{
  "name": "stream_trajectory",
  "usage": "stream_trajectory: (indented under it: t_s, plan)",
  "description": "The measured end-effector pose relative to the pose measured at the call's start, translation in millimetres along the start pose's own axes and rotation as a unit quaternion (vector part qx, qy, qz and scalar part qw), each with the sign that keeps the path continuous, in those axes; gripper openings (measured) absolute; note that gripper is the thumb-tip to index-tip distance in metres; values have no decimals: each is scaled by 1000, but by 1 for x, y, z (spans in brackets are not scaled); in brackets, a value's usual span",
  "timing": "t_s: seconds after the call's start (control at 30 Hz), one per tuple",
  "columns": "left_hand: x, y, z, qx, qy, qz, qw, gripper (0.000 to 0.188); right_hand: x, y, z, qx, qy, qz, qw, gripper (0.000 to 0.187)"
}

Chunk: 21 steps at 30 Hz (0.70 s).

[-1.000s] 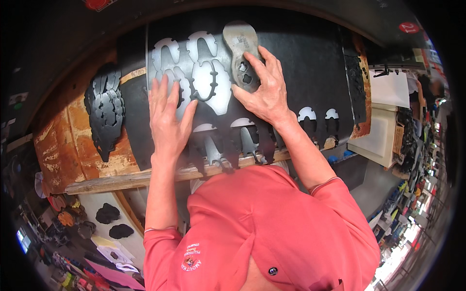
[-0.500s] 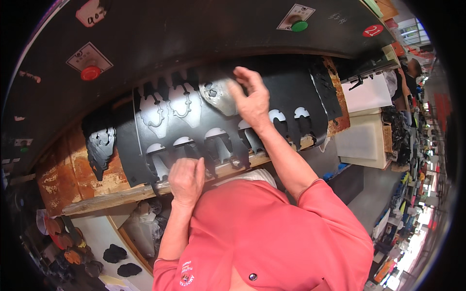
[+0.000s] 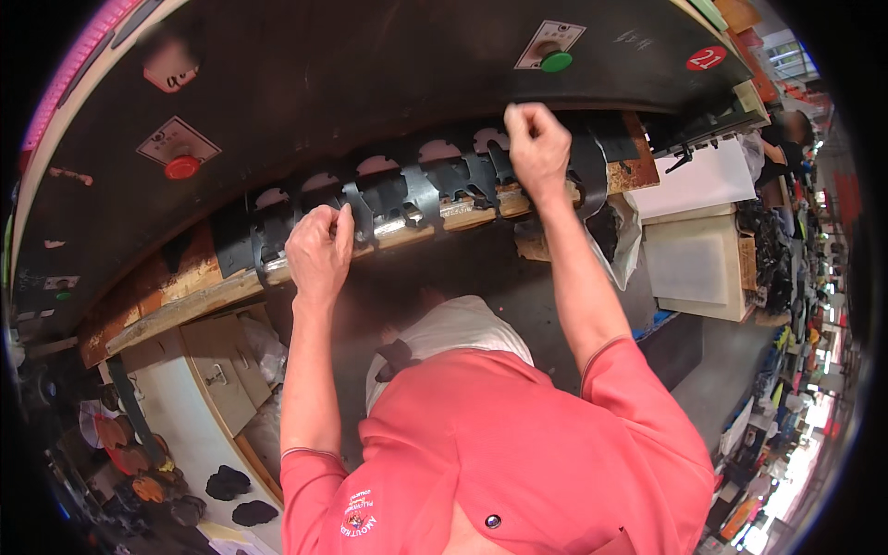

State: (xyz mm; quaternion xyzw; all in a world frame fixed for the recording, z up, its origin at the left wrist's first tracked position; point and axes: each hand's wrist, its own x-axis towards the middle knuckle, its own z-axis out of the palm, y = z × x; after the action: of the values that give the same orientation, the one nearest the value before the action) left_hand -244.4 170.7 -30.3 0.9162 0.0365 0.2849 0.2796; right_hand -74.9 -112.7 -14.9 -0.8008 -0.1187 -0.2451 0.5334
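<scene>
A black sheet point(image 3: 421, 196) with a row of dome-shaped cut-outs lies along a wooden-edged bench point(image 3: 199, 303). Strips of it hang over the front edge. At the row's left end is my left hand point(image 3: 317, 250), its fingers curled in and its thumb against them. My right hand point(image 3: 540, 153), also closed, is up at the row's right end, just below the dark machine panel point(image 3: 370, 88). What either hand holds, if anything, is hidden. The panel covers the back part of the sheet.
The panel carries a red button point(image 3: 181, 166) and a green button point(image 3: 556, 61). A white cabinet point(image 3: 698, 259) stands to the right, beside dark bags point(image 3: 791, 203). Black pieces point(image 3: 228, 482) lie on a pale surface at lower left. Another person point(image 3: 786, 139) is at far right.
My right hand has gone from open over a metal plate to closed, farther right. My left hand has moved up and left, still closed. The metal plate and the rear cut-outs have gone out of sight.
</scene>
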Motion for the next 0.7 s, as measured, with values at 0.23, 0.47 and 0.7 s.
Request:
stream_trajectory:
  t_s: [0.23, 0.47, 0.7]
  plan:
    - [3, 3, -1, 21, -3, 13, 1000, 29, -41, 15, 10, -30, -76, -6, 997, 19]
    - [-1, -2, 0, 12, 12, 29, 999, 30, -41, 13, 9, -33, -81, 9, 996, 18]
    - [-1, 3, -2, 20, -16, -19, 999, 28, -42, 19, 3, -2, -89, 84, 993, 17]
